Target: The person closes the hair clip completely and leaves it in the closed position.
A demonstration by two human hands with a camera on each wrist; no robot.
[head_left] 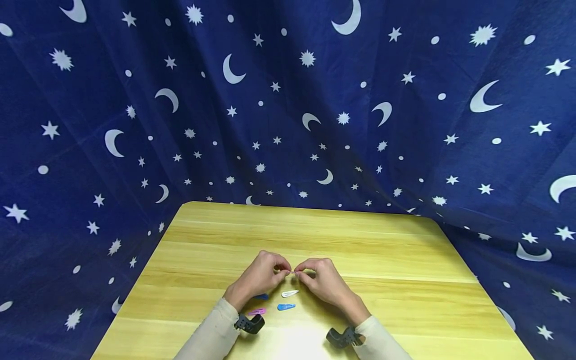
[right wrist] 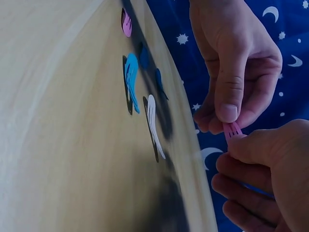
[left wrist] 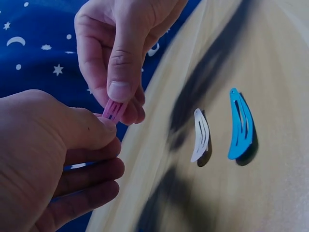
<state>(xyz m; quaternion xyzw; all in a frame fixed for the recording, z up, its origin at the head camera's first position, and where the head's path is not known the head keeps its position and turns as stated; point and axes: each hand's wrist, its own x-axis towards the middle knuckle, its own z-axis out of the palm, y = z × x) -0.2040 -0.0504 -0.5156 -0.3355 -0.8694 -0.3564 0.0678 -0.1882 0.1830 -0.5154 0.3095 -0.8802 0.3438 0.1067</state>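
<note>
Between my two hands, just above the table, is a pink snap hair clip [left wrist: 114, 110]. My left hand [head_left: 264, 274] pinches one end of it between thumb and forefinger. At the other end, my right hand [head_left: 325, 282] pinches it with thumb and fingertips. The clip's ends are covered by the fingers, and only its slotted middle shows. Below the hands a white hair clip [head_left: 290, 293] lies on the table, with a light blue hair clip [head_left: 286, 307] nearer me. A second pink clip [head_left: 257, 311] and a dark blue clip [head_left: 262, 296] lie by my left wrist.
The right wrist view shows two dark blue shapes, one a clip [right wrist: 161, 83], in the shadow beside the light blue clip. A wooden table [head_left: 382, 255] spreads under everything. Behind and beside it hangs a dark blue cloth [head_left: 288, 120] with moons and stars.
</note>
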